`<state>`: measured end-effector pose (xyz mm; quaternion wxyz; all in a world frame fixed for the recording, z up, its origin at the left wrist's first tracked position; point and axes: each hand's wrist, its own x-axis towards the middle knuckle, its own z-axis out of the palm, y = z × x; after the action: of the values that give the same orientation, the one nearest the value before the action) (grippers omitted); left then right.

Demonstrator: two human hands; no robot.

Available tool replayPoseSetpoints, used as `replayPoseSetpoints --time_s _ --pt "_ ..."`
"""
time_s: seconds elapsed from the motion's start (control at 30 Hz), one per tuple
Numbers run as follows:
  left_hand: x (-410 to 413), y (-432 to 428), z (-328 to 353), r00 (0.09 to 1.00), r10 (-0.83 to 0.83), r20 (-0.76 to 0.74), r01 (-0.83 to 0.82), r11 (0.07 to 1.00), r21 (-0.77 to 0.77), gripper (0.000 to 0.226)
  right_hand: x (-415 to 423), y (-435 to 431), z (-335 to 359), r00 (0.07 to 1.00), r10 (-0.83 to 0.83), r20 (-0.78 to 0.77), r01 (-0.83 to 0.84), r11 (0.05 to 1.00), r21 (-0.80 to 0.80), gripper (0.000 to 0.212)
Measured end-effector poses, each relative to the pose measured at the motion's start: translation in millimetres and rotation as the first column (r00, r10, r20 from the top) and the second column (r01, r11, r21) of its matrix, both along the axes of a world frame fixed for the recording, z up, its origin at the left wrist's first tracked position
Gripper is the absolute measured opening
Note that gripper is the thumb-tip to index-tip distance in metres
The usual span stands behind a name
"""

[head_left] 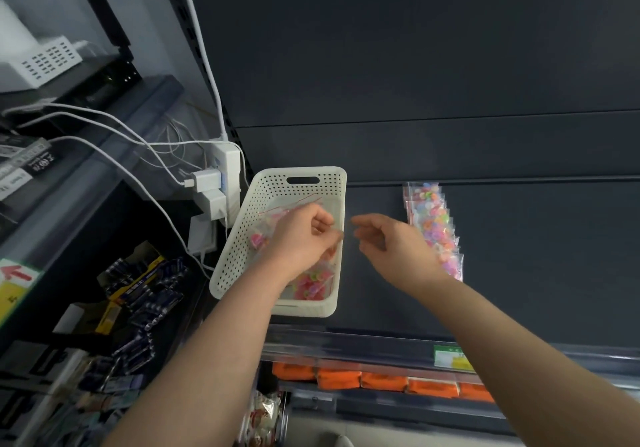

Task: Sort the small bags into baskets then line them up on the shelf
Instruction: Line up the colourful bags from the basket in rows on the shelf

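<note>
Reaching over the near rim of the white perforated plastic basket (242, 239), the left hand (304, 235) has its fingers curled together over the basket's interior, seemingly pinching the edge of a small clear zip bag of pink beads (277, 216); the hand covers the contact, so a firm hold cannot be confirmed. Just right of that grip, the right hand (388, 239) hovers with fingers loosely apart and nothing in them. Below the left hand, on the basket floor, lie more small clear bags of pink beads (311, 282). Past the right hand, to its far right, a row of overlapping clear bags of mixed-colour beads (433, 225) lies on the dark grey metal shelf (519, 256), not yet sorted.

The step in hand looks like setting a bag into the basket. It would go best if the left fingers let go low, so the slippery bag lands flat beside the others rather than sliding up a wall. The free right hand is well placed to turn toward the row and lift the top bag alone by its sealed edge.
</note>
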<state>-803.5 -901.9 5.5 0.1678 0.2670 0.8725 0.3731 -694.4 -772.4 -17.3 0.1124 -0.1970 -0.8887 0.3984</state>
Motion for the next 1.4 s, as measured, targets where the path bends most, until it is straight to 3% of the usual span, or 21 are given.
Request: replayPoseSetpoints --time_s 0.07,0.2,0.33,0.47,0.6,0.67,0.73,0.83,0.93,1.03,1.17,1.27,1.33,1.4 --pt "2.4 -5.9 -7.7 0.994 0.034 0.100 -0.034 0.999 0.005 0.029 2.7 -1.6 0.4 0.999 -0.037 -0.018 0.037 0.999 0.002 0.037" --pt "9.0 -6.5 -14.2 0.973 0.096 0.208 -0.118 0.988 0.098 0.008 5.8 -3.4 -0.5 0.999 -0.049 -0.023 0.049 0.999 0.001 0.035" --pt "5.2 -2.8 -15.0 0.957 0.131 0.259 -0.153 0.986 0.065 0.015 7.8 -3.0 0.9 0.996 -0.074 -0.056 0.072 0.997 -0.036 0.034" --pt "-4.2 -7.1 -20.5 0.987 0.143 0.074 -0.133 0.983 -0.125 0.021 11.3 -0.4 1.6 0.997 -0.071 -0.038 0.070 0.997 -0.026 0.033" --pt "-1.0 -5.5 -18.2 0.999 -0.031 0.018 0.035 0.936 -0.351 0.044 14.5 -0.6 2.9 0.998 -0.065 -0.026 0.064 0.998 -0.009 0.032" --pt "3.7 -2.0 -16.5 0.992 -0.080 -0.097 0.029 0.897 -0.442 0.031 15.8 -1.4 3.5 0.998 -0.053 -0.021 0.053 0.999 0.011 0.032" --pt "4.3 -2.3 -16.2 0.974 -0.030 -0.225 -0.069 0.905 -0.420 0.015 16.1 -2.4 4.4 0.999 -0.032 -0.018 0.032 0.999 0.021 0.032" --pt "0.7 -6.1 -6.9 0.934 0.042 -0.356 -0.137 0.959 -0.247 0.019 14.1 -3.0 7.6 0.999 -0.024 -0.044 0.024 1.000 -0.006 0.029" --pt "1.6 -3.1 14.5 0.919 -0.106 -0.381 0.068 0.991 -0.112 0.022 10.1 -1.9 10.6 0.994 -0.032 -0.105 0.011 0.982 -0.190 0.032" --pt "12.8 5.2 22.9 0.925 -0.258 -0.279 0.246 0.966 -0.079 0.029 10.5 2.7 10.8 0.993 0.046 -0.111 -0.093 0.877 -0.472 0.044" --pt "27.4 18.9 12.1 0.966 -0.248 -0.079 0.254 0.964 0.079 0.030 22.7 11.1 6.3 0.992 0.089 -0.090 -0.121 0.869 -0.479 0.038" --pt "36.6 32.9 4.8 0.981 -0.186 0.053 0.170 0.961 0.218 0.021 34.4 18.1 3.8 0.994 -0.058 -0.088 0.001 0.841 -0.541 0.011" --pt "41.0 40.6 2.5 0.973 -0.151 0.176 0.103 0.961 0.255 0.020 42.4 24.7 3.2 0.978 -0.187 -0.094 0.070 0.714 -0.697 0.003" --pt "46.9 47.8 1.3 0.949 -0.151 0.275 0.085 0.967 0.239 0.021 50.6 32.4 2.7 0.964 -0.251 -0.082 0.095 0.620 -0.779 0.009"
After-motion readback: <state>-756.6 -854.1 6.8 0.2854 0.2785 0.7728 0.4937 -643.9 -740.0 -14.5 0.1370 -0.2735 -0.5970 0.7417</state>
